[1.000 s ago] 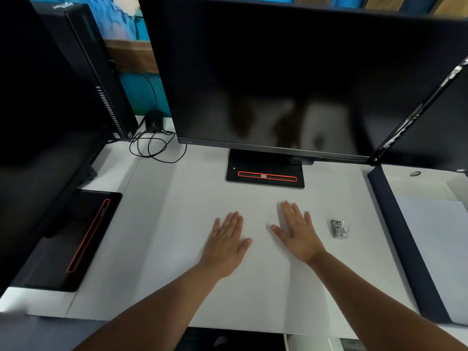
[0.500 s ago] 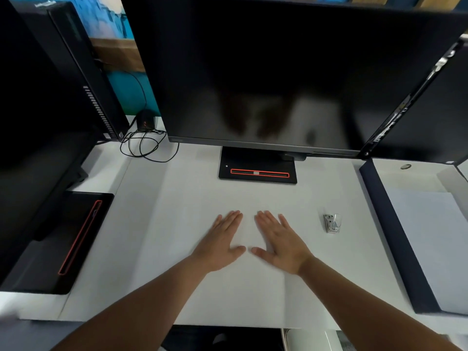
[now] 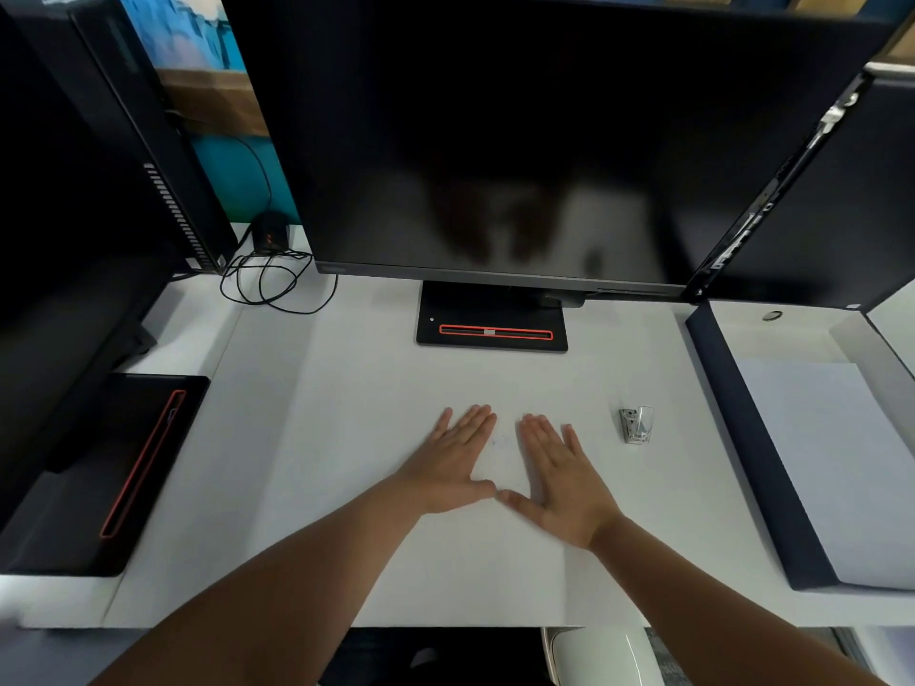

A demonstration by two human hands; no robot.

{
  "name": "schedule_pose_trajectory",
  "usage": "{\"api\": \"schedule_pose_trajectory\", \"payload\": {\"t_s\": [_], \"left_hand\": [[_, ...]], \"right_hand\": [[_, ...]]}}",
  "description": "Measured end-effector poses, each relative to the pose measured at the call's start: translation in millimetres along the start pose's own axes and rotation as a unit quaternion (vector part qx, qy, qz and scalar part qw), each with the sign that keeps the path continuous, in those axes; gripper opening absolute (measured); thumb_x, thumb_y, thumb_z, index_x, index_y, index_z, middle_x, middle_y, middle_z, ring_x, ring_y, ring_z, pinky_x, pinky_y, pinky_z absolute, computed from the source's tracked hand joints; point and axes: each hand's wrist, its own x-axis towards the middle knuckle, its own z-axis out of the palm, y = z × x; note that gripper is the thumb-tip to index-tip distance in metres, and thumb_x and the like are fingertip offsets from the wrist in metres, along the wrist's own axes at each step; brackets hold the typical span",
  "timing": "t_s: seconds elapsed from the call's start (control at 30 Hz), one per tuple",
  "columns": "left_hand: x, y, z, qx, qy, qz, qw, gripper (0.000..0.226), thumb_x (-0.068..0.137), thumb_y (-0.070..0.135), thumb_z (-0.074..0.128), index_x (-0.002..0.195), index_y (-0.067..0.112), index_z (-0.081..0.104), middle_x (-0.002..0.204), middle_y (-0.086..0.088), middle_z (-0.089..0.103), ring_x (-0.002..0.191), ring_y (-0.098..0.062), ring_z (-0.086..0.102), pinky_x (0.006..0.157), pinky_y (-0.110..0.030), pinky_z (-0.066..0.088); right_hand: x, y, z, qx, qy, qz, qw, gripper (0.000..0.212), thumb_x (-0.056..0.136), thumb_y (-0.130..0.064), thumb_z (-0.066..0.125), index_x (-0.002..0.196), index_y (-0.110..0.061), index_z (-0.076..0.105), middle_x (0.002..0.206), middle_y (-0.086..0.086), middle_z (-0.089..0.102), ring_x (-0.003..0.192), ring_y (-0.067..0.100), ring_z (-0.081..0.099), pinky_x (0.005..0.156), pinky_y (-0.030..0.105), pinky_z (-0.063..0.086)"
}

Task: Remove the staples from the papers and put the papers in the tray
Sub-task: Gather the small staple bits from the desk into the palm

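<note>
Since a second ago the two hands have drawn together at the middle of the sheets, until their thumb tips nearly meet. At far left a black monitor base (image 3: 124,467) sits clear of the work. The left hand (image 3: 448,462) lies flat with fingers spread, its grip fully open and holding nothing — apparently pressing the papers (image 3: 386,537) down onto the white worktop (image 3: 257,349) to square them. The right hand (image 3: 562,480) mirrors it, likewise open and empty. Just beside it, apart from the fingers, waits the metal staple remover (image 3: 636,425), within easy reach. Farther right stands the dark-walled tray (image 3: 742,438), already lined with a sheet, close enough for sliding papers across.
</note>
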Motion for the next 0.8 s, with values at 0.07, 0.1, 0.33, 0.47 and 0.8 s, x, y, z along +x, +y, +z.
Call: {"api": "schedule_pose_trajectory", "payload": {"t_s": [0.07, 0.1, 0.33, 0.47, 0.8], "left_hand": [[-6, 6, 4, -0.015, 0.008, 0.018, 1.0, 0.085, 0.09, 0.039, 0.045, 0.152, 0.018, -0.009, 0.16, 0.005, -0.013, 0.141, 0.002, -0.02, 0.119, -0.032, -0.015], [-11, 9, 4, -0.031, 0.01, 0.025, 0.999, 0.083, 0.091, 0.034, 0.044, 0.152, 0.019, -0.009, 0.159, 0.009, -0.013, 0.137, 0.007, -0.021, 0.116, -0.026, -0.018], [-25, 4, 7, -0.156, 0.055, -0.022, 0.986, 0.068, 0.096, 0.022, 0.043, 0.153, 0.03, 0.007, 0.159, 0.012, 0.014, 0.147, -0.012, 0.008, 0.116, -0.022, 0.008], [-26, -3, 10, -0.132, 0.18, -0.044, 0.974, 0.053, 0.094, 0.011, 0.043, 0.146, 0.019, 0.036, 0.153, 0.005, 0.031, 0.141, -0.009, 0.026, 0.109, -0.008, 0.01], [-23, -8, 14, -0.084, 0.286, -0.054, 0.953, 0.037, 0.079, 0.006, 0.058, 0.113, 0.013, 0.068, 0.111, 0.0, 0.068, 0.108, -0.024, 0.056, 0.094, -0.035, 0.047]], "right_hand": [[-5, -8, 3, -0.006, 0.005, -0.027, 1.0, 0.093, 0.085, -0.074, 0.012, 0.15, -0.009, -0.001, 0.158, 0.004, -0.001, 0.145, 0.016, -0.011, 0.116, 0.041, -0.006], [-7, -11, 4, -0.007, 0.005, -0.041, 0.999, 0.091, 0.086, -0.073, 0.013, 0.15, -0.009, 0.0, 0.158, 0.003, -0.001, 0.145, 0.015, -0.011, 0.116, 0.04, -0.007], [-11, -10, 2, 0.161, 0.074, -0.01, 0.984, 0.058, 0.096, -0.033, 0.033, 0.148, -0.014, 0.015, 0.154, -0.001, 0.018, 0.145, 0.016, 0.011, 0.118, 0.024, 0.0], [-7, 1, 10, 0.119, 0.185, 0.042, 0.975, 0.047, 0.082, 0.008, 0.056, 0.127, -0.002, 0.055, 0.128, 0.015, 0.059, 0.121, 0.034, 0.053, 0.103, 0.046, 0.043], [9, -18, 5, 0.113, 0.196, 0.079, 0.971, 0.035, 0.076, -0.002, 0.06, 0.108, -0.013, 0.066, 0.092, 0.005, 0.067, 0.079, 0.031, 0.059, 0.067, 0.035, 0.05]]}}
